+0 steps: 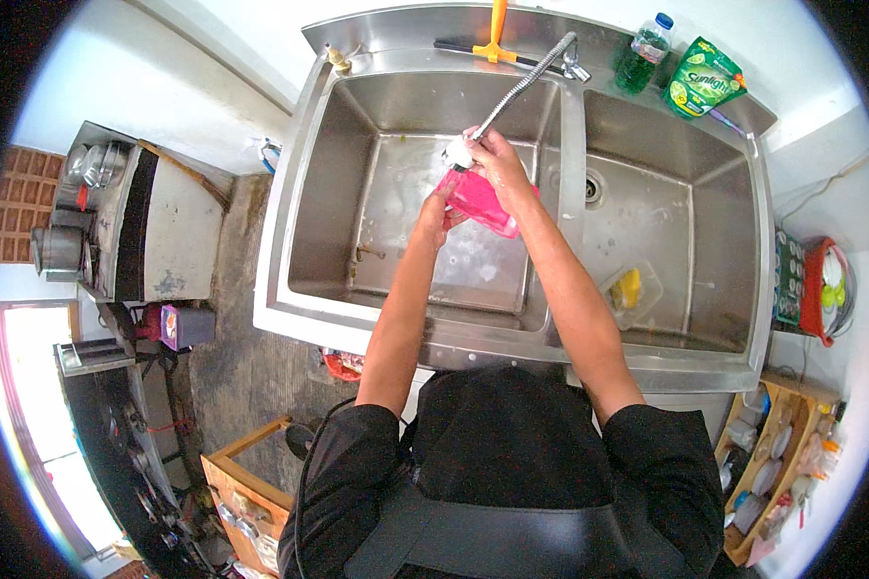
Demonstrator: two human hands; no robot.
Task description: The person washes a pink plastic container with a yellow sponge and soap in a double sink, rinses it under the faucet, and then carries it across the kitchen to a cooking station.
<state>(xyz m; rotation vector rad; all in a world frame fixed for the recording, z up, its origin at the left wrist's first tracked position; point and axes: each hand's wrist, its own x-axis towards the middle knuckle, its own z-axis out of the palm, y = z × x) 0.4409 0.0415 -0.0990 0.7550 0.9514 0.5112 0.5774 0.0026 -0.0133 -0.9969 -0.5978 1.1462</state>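
Over the left basin of a stainless steel double sink (414,284), my left hand (438,213) holds a pink plastic container (480,203) at its left side. My right hand (498,163) grips the white spray head (457,153) of a flexible metal faucet hose (521,85), just above the container's upper edge. The palm side of my right hand is hidden. In the right basin, a yellow sponge (626,289) lies in a clear plastic container (646,293).
Behind the sink stand an orange-handled squeegee (494,52), a bottle of green liquid (644,58) and a green Sunlight pouch (702,79). A red basket (818,289) is at the right, above a wooden dish rack (760,463). A drain (592,188) shows in the right basin.
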